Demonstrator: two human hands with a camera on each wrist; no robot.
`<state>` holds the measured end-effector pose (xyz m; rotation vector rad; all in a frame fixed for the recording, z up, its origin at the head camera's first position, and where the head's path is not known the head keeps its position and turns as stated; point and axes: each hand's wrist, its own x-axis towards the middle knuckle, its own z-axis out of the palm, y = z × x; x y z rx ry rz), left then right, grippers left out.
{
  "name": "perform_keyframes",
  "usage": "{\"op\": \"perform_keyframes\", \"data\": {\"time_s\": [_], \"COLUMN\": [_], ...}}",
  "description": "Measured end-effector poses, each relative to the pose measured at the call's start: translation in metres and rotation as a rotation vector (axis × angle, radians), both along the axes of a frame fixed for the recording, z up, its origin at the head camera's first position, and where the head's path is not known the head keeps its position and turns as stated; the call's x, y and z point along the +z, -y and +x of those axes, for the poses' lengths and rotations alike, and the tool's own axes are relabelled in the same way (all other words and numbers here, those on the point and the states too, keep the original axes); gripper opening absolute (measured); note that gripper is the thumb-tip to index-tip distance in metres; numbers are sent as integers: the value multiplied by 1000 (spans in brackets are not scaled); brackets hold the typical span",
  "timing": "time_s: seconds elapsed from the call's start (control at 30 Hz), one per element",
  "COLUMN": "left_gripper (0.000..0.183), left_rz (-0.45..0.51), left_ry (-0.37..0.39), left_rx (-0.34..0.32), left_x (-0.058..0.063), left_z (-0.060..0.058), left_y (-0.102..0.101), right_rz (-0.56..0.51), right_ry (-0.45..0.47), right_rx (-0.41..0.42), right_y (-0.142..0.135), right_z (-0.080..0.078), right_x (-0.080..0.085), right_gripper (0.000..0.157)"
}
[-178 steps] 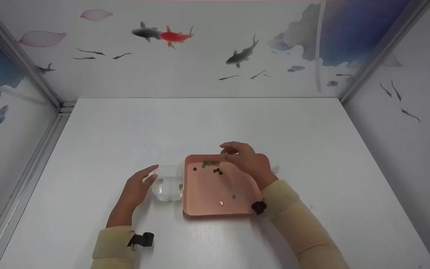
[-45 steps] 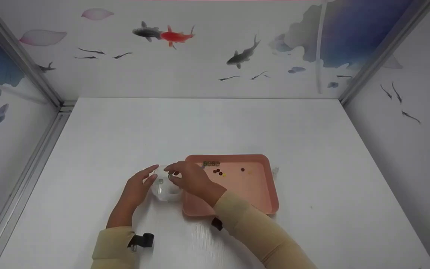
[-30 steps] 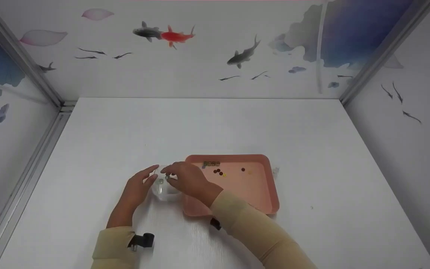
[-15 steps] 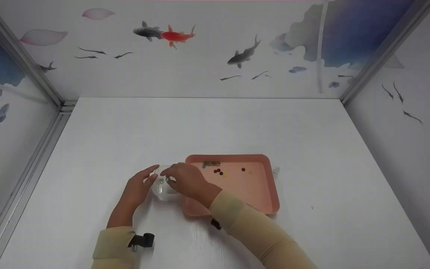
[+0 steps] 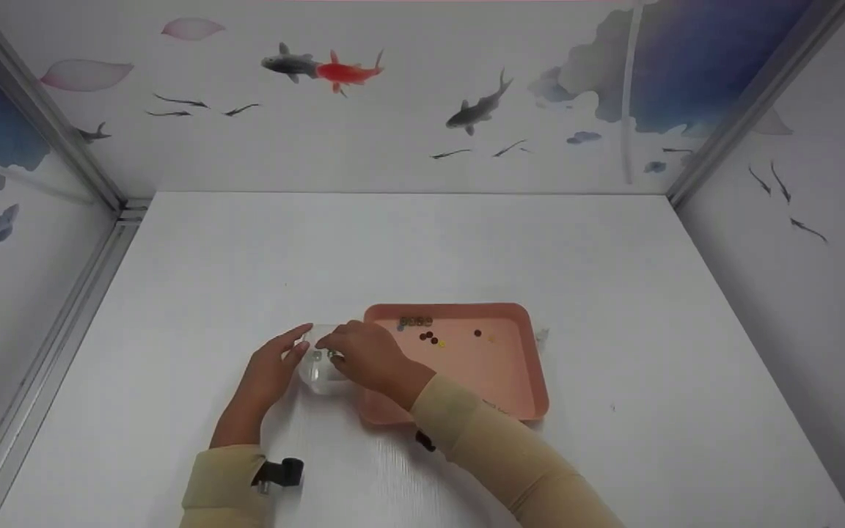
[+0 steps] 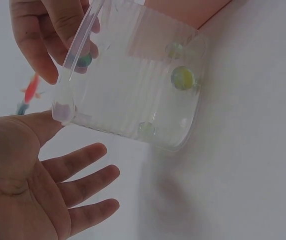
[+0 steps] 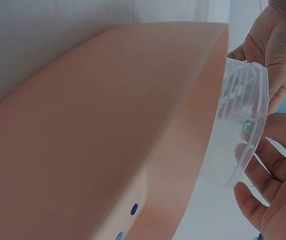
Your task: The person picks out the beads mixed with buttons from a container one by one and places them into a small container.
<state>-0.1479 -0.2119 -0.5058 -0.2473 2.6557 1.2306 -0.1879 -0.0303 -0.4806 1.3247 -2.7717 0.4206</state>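
In the head view, a clear plastic box (image 5: 323, 380) stands against the left side of the pink tray (image 5: 496, 381). My right hand (image 5: 375, 356) reaches over its rim and pinches a green marble (image 6: 84, 61) inside the box, near the opening in the left wrist view. My left hand (image 5: 268, 374) touches the rim on the left with thumb and index finger; the other fingers (image 6: 85, 187) stretch out straight beside the box. Several marbles rest inside it, among them a yellow-green marble (image 6: 182, 78). My right hand hides part of the box and the tray's left half.
Along the tray's far wall lies a row of green marbles (image 5: 415, 321). Small dark discs (image 5: 430, 337), a yellow disc (image 5: 442, 343) and a blue disc (image 7: 134, 209) lie in the tray. Clear crumpled plastic (image 5: 542, 337) sits right of it.
From above the tray's far side, my right hand has come left to the box, now with a green marble. Over the last second it sinks slightly. My left hand stays put.
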Motion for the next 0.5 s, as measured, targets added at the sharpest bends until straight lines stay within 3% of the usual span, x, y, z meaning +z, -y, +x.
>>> {"op": "perform_keyframes", "data": {"time_s": [0.23, 0.37, 0.5], "left_gripper": [44, 44, 45], "left_rz": [6, 1, -7], "left_ry": [-7, -8, -12], "left_rx": [-9, -9, -15], "left_x": [0, -1, -1], "left_z": [0, 0, 1], "left_y": [0, 1, 1], "right_rz": [-51, -23, 24], "right_ry": [-64, -116, -111], "right_rx": [37, 25, 1], "right_y": [-3, -6, -9], "right_z": [-2, -1, 2], "right_x": [-3, -1, 6], "right_gripper": [31, 36, 43]}}
